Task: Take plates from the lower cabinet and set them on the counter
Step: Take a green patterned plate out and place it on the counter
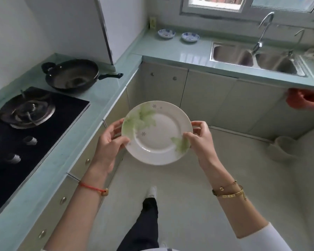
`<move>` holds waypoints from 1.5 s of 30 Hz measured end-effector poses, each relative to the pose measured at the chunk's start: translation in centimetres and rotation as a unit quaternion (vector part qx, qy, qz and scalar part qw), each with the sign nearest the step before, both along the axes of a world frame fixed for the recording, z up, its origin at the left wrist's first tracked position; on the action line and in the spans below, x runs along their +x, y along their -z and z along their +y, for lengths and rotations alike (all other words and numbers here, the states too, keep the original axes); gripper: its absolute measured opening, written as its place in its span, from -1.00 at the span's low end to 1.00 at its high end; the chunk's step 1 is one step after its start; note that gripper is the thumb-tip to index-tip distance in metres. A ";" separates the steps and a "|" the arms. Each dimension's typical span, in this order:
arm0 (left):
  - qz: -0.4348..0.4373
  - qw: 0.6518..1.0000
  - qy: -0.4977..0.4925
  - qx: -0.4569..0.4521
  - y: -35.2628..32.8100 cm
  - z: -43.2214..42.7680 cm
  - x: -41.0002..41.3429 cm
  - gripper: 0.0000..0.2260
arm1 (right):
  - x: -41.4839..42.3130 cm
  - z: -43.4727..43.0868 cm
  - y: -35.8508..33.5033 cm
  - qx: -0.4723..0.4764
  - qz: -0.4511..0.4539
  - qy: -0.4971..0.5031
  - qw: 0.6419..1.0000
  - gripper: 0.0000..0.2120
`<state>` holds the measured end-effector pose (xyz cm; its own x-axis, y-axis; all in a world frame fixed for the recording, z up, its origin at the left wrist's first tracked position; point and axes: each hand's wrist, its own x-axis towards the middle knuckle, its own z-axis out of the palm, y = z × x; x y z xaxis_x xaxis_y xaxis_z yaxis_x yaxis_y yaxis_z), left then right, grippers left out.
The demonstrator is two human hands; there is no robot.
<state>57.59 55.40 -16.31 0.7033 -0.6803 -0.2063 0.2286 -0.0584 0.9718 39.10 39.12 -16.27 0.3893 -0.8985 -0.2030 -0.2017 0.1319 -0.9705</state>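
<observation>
Head view showed a white plate [158,133] with pale green leaf prints, held in the air over the floor [188,187], face up and roughly level. It touched no surface and hung in front of the corner where the two runs of pale green surface [178,49] met. The left hand [110,142] gripped the plate's left rim, thumb laid on top and fingers [114,126] curled under and behind the edge. The right hand [200,140] gripped the right rim the same way, its thumb pressed on a green leaf print and the other fingers [198,124] bent round the outside of the rim. A red cord bracelet [91,186] sat on the left wrist and gold bangles [228,192] on the right.

On the left run of the surface lay a black gas hob [34,127]. Just beyond it stood a black wok [72,76] with its handle pointing right. On the far run stood two small blue-and-white dishes [166,33], side by side but apart, left of a double steel sink [232,56] with a curved tap [265,26]. The cabinet doors [207,95] under the sink were closed. Something orange [304,100] hung below the surface edge at the right, and a pale bowl [283,147] sat on the floor near it. A white shoe [152,192] showed below the plate.
</observation>
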 end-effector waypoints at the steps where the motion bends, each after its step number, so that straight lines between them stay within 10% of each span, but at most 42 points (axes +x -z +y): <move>1: 0.000 1.000 0.004 0.001 0.3 -1.7 0.7 -0.48 | 0.6 -1.5 0.2 0.000 0.001 0.006 1.000 -0.72; 24: -0.032 0.995 0.089 0.033 -0.9 -44.1 26.3 -0.46 | 24.1 -40.0 0.3 -0.023 0.020 0.116 0.993 -0.73; 45: -0.094 0.984 0.016 0.151 4.8 -81.2 50.6 -0.42 | 50.6 -79.7 5.7 -0.011 0.128 -0.016 0.992 -0.70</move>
<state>108.16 -25.83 -21.08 0.7271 -0.6309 -0.2705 0.0393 -0.3552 0.9340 89.74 -40.56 -21.97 0.3556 -0.8921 -0.2788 -0.4454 0.1005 -0.8897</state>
